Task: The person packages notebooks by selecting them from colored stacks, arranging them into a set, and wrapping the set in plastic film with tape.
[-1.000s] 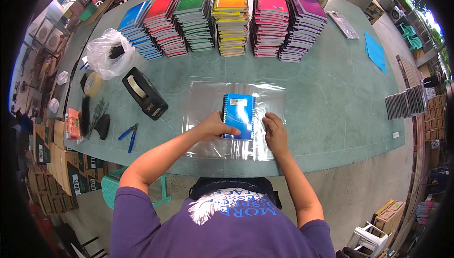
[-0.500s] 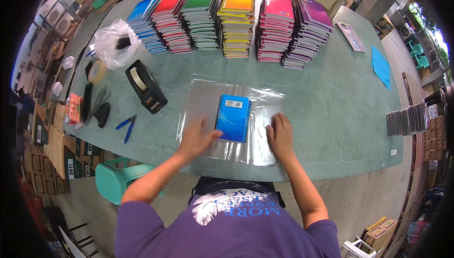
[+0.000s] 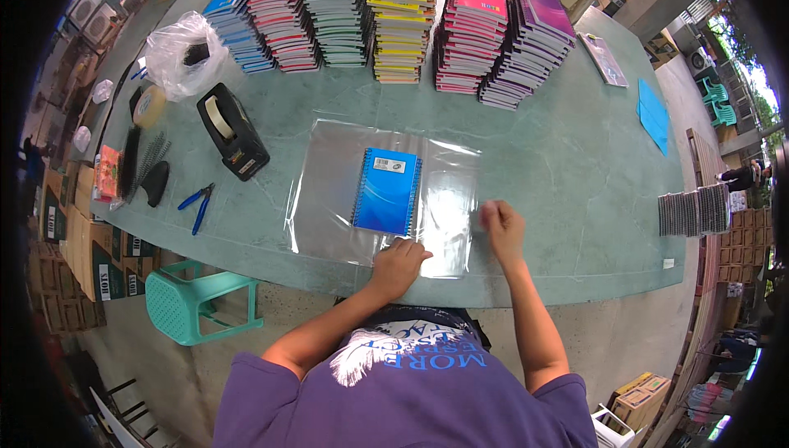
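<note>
blue spiral-bound notebook lies flat on clear, glossy plastic sheet, itself spread on grey-green table. left hand: over sheet's lower edge, just below notebook, fingers bent; whether its grip grasps the sheet, cannot tell. right hand: just right of sheet, fingers curled, blurred; cannot tell whether its grip is clenched on anything. black tape dispenser and blue-handled pliers: left of sheet, on table.

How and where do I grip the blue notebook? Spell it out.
Grip the blue notebook across its long edges, coming from above, I'd say: it lies flat on the clear film, so its underside is hidden, while both coil-lined edges lie exposed.
</note>
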The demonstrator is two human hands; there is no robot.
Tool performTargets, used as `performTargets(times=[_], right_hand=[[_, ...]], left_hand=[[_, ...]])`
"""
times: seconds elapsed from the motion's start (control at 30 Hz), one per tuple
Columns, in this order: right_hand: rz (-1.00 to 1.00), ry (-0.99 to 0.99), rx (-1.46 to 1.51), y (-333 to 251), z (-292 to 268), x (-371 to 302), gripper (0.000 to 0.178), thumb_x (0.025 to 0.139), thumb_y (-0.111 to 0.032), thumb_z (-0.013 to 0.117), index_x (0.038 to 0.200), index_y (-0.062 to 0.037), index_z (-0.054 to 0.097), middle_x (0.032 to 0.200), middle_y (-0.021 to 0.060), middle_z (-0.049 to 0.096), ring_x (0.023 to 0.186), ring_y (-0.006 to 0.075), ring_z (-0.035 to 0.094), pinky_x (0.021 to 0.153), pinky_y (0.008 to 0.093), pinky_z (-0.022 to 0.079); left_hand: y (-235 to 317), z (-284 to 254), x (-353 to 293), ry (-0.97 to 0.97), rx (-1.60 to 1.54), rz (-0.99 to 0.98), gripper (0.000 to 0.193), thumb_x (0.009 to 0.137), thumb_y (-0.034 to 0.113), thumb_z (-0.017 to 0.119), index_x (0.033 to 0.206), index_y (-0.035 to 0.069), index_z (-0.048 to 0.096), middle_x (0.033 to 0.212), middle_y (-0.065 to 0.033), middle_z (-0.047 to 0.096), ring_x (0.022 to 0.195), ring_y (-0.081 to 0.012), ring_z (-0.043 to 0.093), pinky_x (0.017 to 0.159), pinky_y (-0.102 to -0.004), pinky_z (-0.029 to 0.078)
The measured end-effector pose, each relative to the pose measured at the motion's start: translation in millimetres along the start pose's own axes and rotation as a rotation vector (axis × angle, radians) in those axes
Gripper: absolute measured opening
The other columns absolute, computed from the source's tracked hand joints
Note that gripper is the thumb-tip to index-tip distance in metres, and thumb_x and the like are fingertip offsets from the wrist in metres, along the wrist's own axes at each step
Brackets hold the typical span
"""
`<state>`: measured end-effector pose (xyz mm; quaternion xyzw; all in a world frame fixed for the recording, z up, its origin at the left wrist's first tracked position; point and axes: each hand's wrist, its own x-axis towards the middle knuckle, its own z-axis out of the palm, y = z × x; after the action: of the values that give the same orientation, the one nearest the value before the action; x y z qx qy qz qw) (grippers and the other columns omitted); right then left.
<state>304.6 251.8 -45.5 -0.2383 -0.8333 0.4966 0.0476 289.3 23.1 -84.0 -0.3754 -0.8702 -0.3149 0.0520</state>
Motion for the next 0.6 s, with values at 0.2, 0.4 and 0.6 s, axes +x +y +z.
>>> performTargets(times=[0.2, 0.4, 0.6], right_hand=[[0.661, -0.59, 0.86, -16.7, 18.2, -15.4, 0.055, 0.088, -0.049, 0.049, 0.095, 0.0051, 0.057, 0.08, 0.0163, 0.063, 0.074, 0.0233, 0.065, 0.068, 0.0311, 0.053], [0.304, -0.412, 0.362, -55.1, 31.3, 6.8, 0.033, 0.085, -0.027, 0.061, 0.086, 0.0064, 0.058, 0.073, 0.0137, 0.062, 0.057, 0.0161, 0.062, 0.047, 0.0268, 0.05], [-0.05, -0.513, -0.134, -129.4, 48.1, 1.5, 0.026, 0.082, -0.022, 0.058, 0.074, 0.003, 0.057, 0.064, 0.0164, 0.061, 0.059, 0.0267, 0.063, 0.053, 0.0357, 0.049]], left_hand=[[4.4, -21.2, -4.7, 0.12, -0.169, -0.003, 0.012, 0.076, 0.018, 0.067, 0.077, 0.009, 0.059, 0.074, -0.007, 0.057, 0.068, -0.0257, 0.055, 0.059, -0.0365, 0.044], [-12.0, -94.2, 5.0, 0.267, -0.122, -0.022, 0.02, 0.079, 0.018, 0.066, 0.092, 0.004, 0.06, 0.088, -0.012, 0.058, 0.083, -0.0287, 0.056, 0.072, -0.0393, 0.044], [-82.6, -95.5, 93.7, 0.223, -0.162, -0.318, 0.046, 0.086, 0.033, 0.058, 0.12, 0.003, 0.05, 0.113, -0.021, 0.05, 0.105, -0.034, 0.049, 0.089, -0.0414, 0.039]])
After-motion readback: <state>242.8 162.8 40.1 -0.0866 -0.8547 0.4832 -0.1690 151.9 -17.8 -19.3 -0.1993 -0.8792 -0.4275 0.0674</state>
